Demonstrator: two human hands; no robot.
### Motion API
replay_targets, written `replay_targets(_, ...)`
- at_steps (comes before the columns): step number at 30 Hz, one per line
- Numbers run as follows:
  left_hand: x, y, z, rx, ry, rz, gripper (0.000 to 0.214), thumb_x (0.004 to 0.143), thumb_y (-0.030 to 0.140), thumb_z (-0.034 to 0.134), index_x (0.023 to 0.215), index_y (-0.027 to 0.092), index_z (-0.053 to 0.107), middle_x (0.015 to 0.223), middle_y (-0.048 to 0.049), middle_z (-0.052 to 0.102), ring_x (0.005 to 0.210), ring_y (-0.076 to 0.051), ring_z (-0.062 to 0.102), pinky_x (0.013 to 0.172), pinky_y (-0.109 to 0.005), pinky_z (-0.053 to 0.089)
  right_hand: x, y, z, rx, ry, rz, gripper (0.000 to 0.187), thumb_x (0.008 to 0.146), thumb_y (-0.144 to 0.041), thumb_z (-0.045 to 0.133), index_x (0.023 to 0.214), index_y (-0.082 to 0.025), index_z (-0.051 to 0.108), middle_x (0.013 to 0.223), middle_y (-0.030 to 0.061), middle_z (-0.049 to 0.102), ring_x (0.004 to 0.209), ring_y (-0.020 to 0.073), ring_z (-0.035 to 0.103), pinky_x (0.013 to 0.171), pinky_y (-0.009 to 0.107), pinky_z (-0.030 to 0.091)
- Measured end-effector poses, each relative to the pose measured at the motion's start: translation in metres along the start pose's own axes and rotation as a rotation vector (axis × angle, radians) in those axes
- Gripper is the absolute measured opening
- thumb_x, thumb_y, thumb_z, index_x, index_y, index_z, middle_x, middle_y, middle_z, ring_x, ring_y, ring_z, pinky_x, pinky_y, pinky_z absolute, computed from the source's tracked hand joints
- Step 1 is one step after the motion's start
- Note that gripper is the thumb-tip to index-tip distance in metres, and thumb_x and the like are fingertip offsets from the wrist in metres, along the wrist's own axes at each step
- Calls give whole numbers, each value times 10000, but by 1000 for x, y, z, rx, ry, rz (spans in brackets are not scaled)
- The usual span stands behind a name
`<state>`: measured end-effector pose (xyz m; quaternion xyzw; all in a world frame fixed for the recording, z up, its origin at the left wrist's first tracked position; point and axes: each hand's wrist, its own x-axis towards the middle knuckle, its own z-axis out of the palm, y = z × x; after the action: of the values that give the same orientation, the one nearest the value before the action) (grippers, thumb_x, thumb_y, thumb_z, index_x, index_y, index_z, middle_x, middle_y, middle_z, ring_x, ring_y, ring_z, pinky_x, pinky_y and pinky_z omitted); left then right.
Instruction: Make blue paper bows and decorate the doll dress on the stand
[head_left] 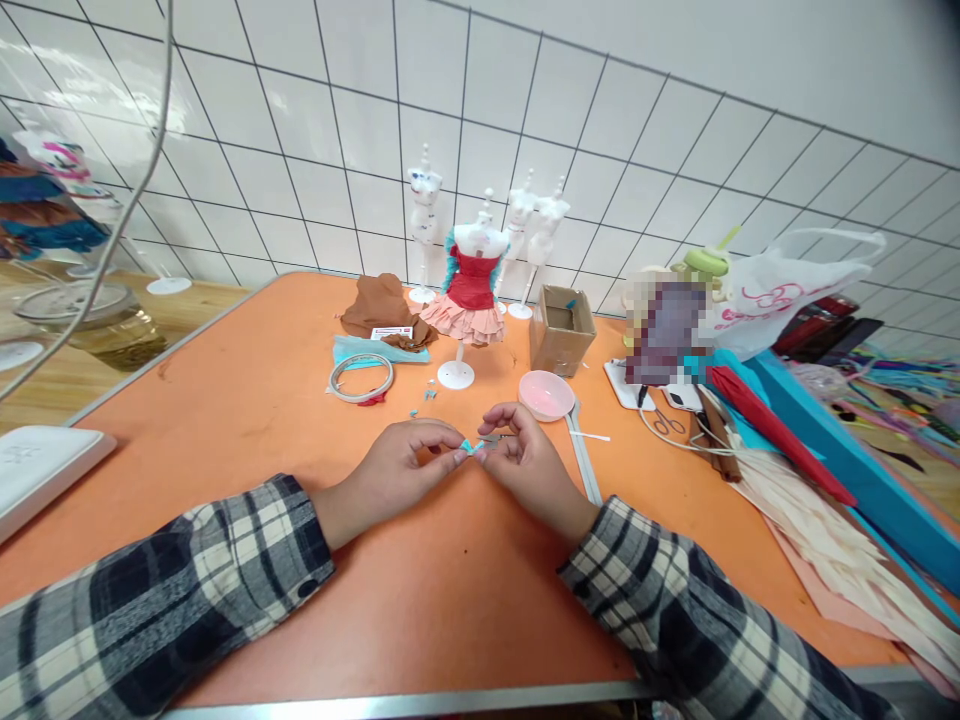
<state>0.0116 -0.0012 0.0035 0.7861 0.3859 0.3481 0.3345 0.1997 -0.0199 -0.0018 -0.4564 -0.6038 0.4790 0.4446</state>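
My left hand (405, 468) pinches one side of a small turquoise piece of crepe-like material (470, 447) between thumb and fingertips. From the other side my right hand (529, 462) grips the same piece. A thin metallic tool (493, 437) shows among the right fingers; its kind is too small to make out. Beyond the hands, a miniature dress form (481, 238) on a white stand wears a red bodice, a ruffled peach skirt (463, 318) and turquoise trim. Tiny turquoise scraps (430, 395) lie before its base.
Left of the dress form are a tape roll (361, 378) and brown material (377, 305). To the right stand a pink bowl (546, 396), a cardboard box (562, 332) and scissors (667, 424). Pale strips (817, 520) cover the right edge. Bare dress forms (551, 215) stand behind.
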Motion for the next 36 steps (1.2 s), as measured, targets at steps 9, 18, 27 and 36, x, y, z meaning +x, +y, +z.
replay_targets(9, -1, 3, -1, 77, 12, -44, 168, 836, 288, 554, 788, 176, 671, 805, -27, 699, 757, -163, 626, 712, -274, 473, -7, -2, 3, -423, 153, -294, 244, 745, -265, 665, 937, -211, 524, 918, 11, 569, 664, 116, 484, 610, 260, 421)
replay_targets(18, -4, 6, 1, 103, 40, -64, 119, 810, 245, 536, 729, 187, 600, 751, 0, 641, 712, -150, 576, 670, -264, 443, -12, -1, 4, -740, 191, -505, 79, 834, -247, 629, 889, -251, 686, 789, 5, 573, 686, 129, 568, 612, 261, 423)
replay_targets(27, 0, 5, -5, -256, 5, -226, 187, 814, 341, 553, 751, 177, 616, 752, -8, 646, 741, -159, 593, 705, -262, 465, -8, -2, -9, -663, 113, -681, 285, 818, -241, 640, 1093, -220, 568, 987, 58, 639, 883, 187, 605, 670, 291, 485)
replay_targets(36, 0, -2, -2, -385, -99, -240, 196, 812, 359, 590, 766, 172, 628, 744, -10, 645, 723, -156, 589, 685, -264, 480, -9, -8, -11, -798, 29, -639, 147, 897, -226, 555, 959, -267, 682, 982, 53, 676, 884, 192, 614, 775, 342, 482)
